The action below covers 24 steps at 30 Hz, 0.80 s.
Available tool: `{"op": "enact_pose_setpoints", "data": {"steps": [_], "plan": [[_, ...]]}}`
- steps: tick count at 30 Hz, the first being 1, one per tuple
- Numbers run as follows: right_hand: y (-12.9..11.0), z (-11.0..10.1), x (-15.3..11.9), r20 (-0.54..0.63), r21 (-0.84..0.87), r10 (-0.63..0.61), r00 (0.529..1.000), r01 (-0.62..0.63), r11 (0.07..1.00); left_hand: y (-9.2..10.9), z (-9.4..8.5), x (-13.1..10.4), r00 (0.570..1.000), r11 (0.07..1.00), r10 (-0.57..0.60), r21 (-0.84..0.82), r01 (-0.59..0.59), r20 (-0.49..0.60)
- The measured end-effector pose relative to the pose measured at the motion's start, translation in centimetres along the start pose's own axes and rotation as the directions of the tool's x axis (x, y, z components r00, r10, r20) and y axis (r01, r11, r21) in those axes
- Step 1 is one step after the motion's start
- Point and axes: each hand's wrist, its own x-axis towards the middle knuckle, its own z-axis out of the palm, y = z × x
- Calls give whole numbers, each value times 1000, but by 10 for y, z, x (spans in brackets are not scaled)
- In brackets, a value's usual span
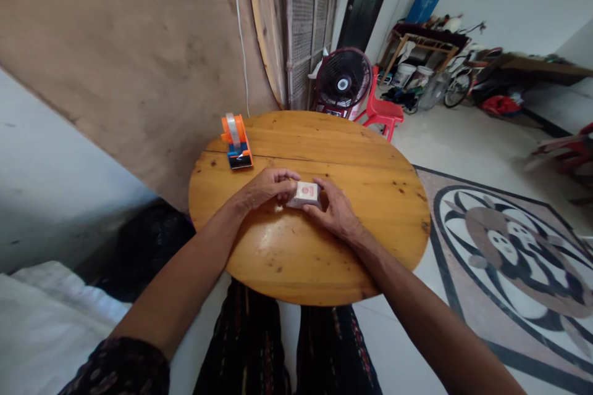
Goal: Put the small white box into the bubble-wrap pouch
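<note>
A small white pack [306, 191] with red print, in what looks like clear plastic wrap, lies on the round wooden table [296, 259]. My left hand [271, 186] grips its left end, thumb and fingers closed at the edge. From the other side my right hand [336, 210] holds the right end, with the thumb at the near edge and a finger at the far corner. An orange and blue tape dispenser [236, 142] with a roll of clear tape stands farther back, left of my hands and apart from them.
A plywood-coloured wall panel [139, 31] rises behind the table's left side. Past the far edge stand a dark red fan [343, 81] and a red plastic chair [382, 111]. A black bag [148, 237] sits at the lower left.
</note>
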Motion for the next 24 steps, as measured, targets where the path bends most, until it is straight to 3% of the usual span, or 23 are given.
{"op": "enact_pose_setpoints", "data": {"steps": [20,24], "plan": [[4,1,-3,-68,-18,-77,995,76,997,9,7,-4,999,999,-16,35,14,51],[3,0,-1,-29,-3,-46,999,46,999,3,5,-1,998,998,-15,63,11,60]]}}
